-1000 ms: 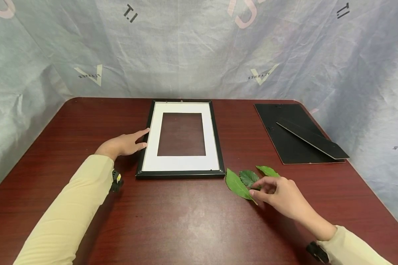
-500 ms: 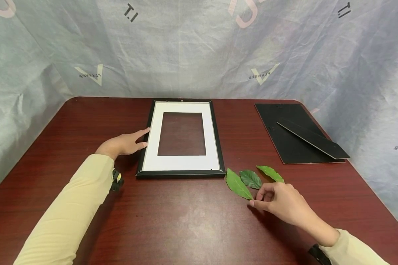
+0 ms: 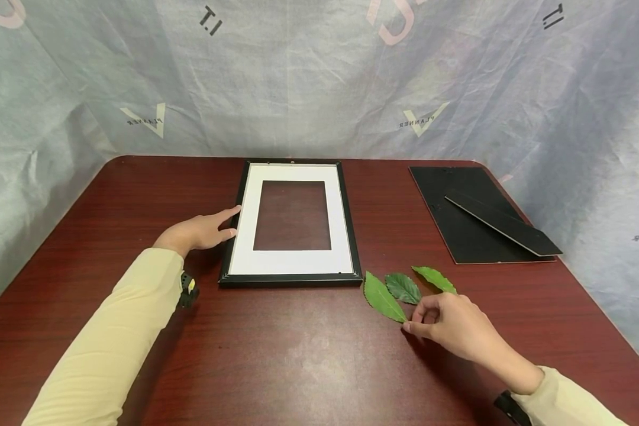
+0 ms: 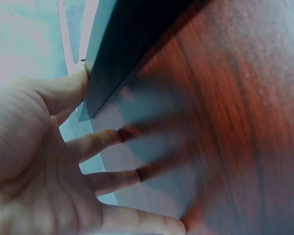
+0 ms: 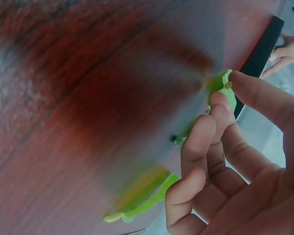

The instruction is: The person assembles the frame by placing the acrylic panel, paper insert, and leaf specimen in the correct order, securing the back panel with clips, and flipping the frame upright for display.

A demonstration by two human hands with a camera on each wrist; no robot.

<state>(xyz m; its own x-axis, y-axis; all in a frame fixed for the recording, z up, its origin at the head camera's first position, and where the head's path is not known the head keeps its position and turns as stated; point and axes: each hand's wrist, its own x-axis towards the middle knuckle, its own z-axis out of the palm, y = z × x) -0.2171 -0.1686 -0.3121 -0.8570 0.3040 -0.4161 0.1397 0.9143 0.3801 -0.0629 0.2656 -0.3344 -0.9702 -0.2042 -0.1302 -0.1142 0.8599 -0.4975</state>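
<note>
A black picture frame [image 3: 290, 280] with a white mat [image 3: 290, 262] lies flat on the table. My left hand [image 3: 194, 232] touches its left side, fingers extended; in the left wrist view the thumb [image 4: 71, 90] rests against the frame's edge while the other fingers point down at the tabletop. To the right, my right hand [image 3: 460, 328] pinches the stem end of a long green leaf [image 3: 382, 297] whose tip lies by the frame's lower right corner. A darker leaf [image 3: 402, 288] and another bright leaf [image 3: 435, 278] lie beside it, the latter partly behind the knuckles.
The black backing board [image 3: 442, 201] lies at the table's right edge, its stand [image 3: 503, 228] raised at an angle and jutting past the board's corner. Printed grey fabric [image 3: 298, 77] hangs behind the reddish-brown table [image 3: 298, 355].
My right hand has drawn slightly back from the leaves, and its fingertips have come together over the long leaf's stem. The left hand and the frame stay in place.
</note>
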